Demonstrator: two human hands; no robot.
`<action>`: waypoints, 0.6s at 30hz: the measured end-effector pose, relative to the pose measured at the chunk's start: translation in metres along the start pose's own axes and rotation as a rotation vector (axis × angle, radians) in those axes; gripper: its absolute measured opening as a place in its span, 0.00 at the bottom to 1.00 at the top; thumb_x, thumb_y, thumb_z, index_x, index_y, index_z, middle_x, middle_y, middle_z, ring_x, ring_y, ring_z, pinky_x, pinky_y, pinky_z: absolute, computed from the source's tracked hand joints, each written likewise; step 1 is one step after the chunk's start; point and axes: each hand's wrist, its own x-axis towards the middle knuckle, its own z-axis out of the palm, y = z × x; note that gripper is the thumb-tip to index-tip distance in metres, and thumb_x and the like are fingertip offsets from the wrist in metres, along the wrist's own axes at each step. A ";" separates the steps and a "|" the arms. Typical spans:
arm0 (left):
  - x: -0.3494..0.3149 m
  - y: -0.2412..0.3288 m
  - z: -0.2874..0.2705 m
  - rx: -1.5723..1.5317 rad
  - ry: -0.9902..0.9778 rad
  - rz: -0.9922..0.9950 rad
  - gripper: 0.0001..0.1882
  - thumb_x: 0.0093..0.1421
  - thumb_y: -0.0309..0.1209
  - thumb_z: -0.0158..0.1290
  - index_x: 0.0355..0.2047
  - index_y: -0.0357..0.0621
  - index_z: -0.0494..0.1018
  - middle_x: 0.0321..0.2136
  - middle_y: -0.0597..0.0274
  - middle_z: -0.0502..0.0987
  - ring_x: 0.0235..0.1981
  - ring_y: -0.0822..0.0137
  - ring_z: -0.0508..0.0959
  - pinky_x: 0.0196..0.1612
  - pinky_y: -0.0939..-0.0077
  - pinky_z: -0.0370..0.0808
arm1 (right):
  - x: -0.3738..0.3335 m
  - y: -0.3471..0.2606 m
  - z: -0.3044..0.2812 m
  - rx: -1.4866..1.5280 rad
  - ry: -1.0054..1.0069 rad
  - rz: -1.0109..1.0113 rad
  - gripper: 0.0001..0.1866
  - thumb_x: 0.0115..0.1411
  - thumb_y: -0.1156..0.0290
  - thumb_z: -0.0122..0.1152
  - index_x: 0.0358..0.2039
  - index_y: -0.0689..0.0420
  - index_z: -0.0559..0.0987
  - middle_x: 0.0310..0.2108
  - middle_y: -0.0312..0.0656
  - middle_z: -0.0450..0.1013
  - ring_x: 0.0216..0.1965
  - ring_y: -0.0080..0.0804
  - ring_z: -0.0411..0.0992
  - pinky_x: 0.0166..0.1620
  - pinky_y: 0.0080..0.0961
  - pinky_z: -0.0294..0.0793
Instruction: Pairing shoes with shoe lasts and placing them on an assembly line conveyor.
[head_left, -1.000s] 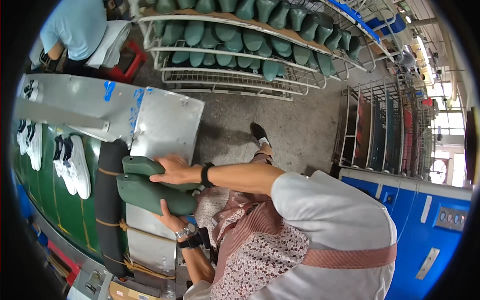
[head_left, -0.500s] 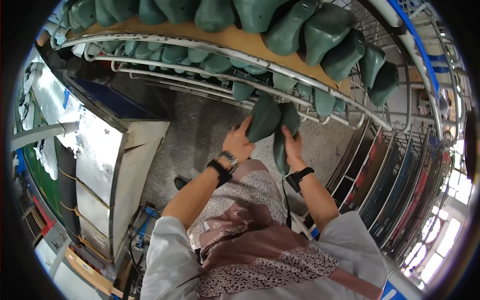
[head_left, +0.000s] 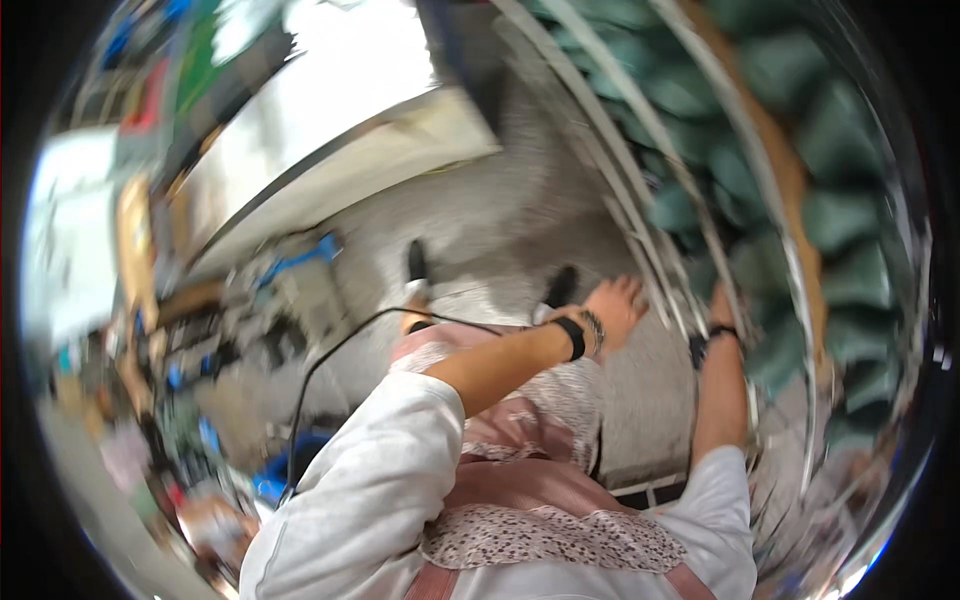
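My left hand [head_left: 615,310] is in front of the rack with its fingers stretched out, and nothing shows in it. My right hand [head_left: 722,303] reaches in among the rails of the wire rack [head_left: 690,185]. Its fingers are blurred and partly hidden, so what they hold, if anything, does not show. Green shoe lasts [head_left: 850,225] line the rack's upper shelf in a row, and more green lasts [head_left: 680,205] lie on the level below, close to my right hand. All of them are smeared by motion.
A white-topped bench [head_left: 340,120] with a pale side panel stands at the upper left. Machine parts with a blue piece [head_left: 305,262] are on the left, near a black cable [head_left: 310,375]. My shoes [head_left: 417,262] stand on the grey floor [head_left: 510,215].
The view has swung, so the rack now lies to the right. My hands have moved apart; the two green lasts they held are no longer seen between them, and my left hand is empty.
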 end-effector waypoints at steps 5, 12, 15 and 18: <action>-0.259 -0.052 -0.015 -0.365 -0.025 -0.838 0.24 0.54 0.37 0.62 0.51 0.43 0.76 0.49 0.50 0.76 0.55 0.50 0.75 0.55 0.55 0.74 | 0.018 -0.098 -0.129 0.884 -0.024 0.759 0.36 0.72 0.41 0.42 0.65 0.60 0.71 0.66 0.53 0.66 0.63 0.62 0.64 0.66 0.54 0.62; -0.546 0.058 0.042 -0.681 0.283 -1.928 0.25 0.56 0.46 0.59 0.50 0.46 0.79 0.47 0.46 0.82 0.51 0.46 0.80 0.55 0.55 0.76 | -0.035 -0.233 -0.228 0.321 -0.141 0.161 0.37 0.60 0.56 0.60 0.60 0.75 0.69 0.59 0.69 0.69 0.62 0.65 0.66 0.67 0.50 0.62; -0.681 0.115 0.069 -0.693 0.245 -2.245 0.23 0.56 0.50 0.56 0.44 0.48 0.82 0.46 0.46 0.82 0.51 0.49 0.81 0.54 0.58 0.77 | -0.076 -0.363 -0.292 0.543 -0.334 -0.069 0.36 0.62 0.65 0.62 0.66 0.70 0.64 0.66 0.62 0.62 0.66 0.60 0.61 0.69 0.44 0.60; -0.851 0.161 0.115 -0.525 0.290 -2.483 0.32 0.60 0.55 0.58 0.48 0.36 0.75 0.41 0.41 0.83 0.47 0.44 0.83 0.49 0.55 0.80 | -0.106 -0.463 -0.334 0.506 -0.345 -0.288 0.35 0.63 0.66 0.61 0.67 0.66 0.64 0.67 0.60 0.62 0.64 0.58 0.64 0.67 0.44 0.63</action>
